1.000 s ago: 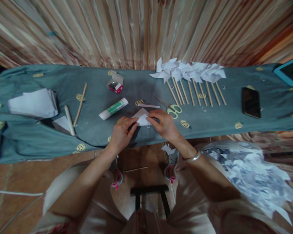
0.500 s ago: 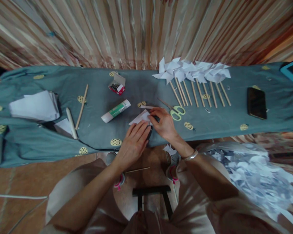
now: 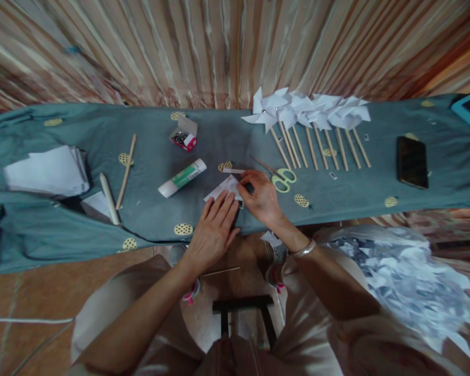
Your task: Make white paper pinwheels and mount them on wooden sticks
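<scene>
Lying flat, left hand [image 3: 212, 233] touches white paper [image 3: 226, 186]; right hand [image 3: 261, 196] curled beside it, grip unclear

Head-worn view, forward and down

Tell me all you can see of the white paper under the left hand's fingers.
The white paper looks thin and folded, roughly triangular, its peak on the far side. It lies nearly flat on the teal cloth, right of the glue stick and apart from it. The left hand lays its fingers over the near edge; the right hand is at its right side, whether touching is unclear.
</scene>
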Demonstrator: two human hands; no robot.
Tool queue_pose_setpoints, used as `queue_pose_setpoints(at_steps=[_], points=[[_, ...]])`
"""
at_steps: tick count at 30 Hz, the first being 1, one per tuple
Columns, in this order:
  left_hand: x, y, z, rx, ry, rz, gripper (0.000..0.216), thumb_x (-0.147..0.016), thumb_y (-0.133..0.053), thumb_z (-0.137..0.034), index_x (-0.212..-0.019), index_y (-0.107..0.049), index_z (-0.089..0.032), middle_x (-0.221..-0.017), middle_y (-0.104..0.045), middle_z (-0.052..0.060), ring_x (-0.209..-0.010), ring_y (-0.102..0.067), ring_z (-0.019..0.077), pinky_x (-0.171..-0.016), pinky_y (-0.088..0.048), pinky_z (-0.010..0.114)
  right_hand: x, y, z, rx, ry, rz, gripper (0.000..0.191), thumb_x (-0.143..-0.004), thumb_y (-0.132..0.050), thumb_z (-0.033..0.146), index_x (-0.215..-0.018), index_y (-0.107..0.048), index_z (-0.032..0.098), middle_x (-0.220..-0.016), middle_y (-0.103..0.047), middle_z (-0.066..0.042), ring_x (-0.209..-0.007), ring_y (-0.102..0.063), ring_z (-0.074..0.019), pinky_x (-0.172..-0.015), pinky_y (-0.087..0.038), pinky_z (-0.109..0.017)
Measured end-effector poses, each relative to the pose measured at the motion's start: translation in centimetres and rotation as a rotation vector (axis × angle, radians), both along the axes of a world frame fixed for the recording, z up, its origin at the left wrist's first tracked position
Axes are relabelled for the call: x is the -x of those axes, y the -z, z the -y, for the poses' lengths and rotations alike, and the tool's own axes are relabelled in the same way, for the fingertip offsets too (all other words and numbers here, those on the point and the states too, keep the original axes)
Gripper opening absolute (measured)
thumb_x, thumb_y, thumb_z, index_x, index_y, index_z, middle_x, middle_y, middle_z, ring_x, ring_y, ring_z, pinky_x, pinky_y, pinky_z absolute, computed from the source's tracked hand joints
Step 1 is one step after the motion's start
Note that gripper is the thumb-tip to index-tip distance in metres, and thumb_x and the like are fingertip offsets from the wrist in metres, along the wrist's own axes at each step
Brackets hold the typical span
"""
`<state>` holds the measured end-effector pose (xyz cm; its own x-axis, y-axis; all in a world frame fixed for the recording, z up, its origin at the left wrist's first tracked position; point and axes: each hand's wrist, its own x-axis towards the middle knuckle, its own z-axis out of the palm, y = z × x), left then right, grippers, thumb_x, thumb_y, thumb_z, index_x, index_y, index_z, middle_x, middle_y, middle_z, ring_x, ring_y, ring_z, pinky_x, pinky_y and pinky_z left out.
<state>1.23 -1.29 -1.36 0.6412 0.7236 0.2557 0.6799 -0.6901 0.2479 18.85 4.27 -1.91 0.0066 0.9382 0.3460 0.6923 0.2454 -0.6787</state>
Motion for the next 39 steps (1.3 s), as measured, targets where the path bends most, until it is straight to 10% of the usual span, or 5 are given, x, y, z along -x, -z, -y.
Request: queue_pose_setpoints(at_steps=[39], points=[[-0.19,-0.7,-0.05,0.062,-0.008,-0.054,0.059,-0.094,-0.053,-0.035,-0.145,-0.041,-0.008,-0.15,-0.047,0.021,-0.144,-0.035,0.0354,-0.118,-0.026,0.059,-0.17,0.23,-0.08,0.005,0.003,0.025,0.004,-0.084,-0.059,0.018,-0.082,-0.061,0.021,-0.108,-0.068,-0.012,-0.106,-0.062,-0.0268,-0.1,-0.049,-0.046]])
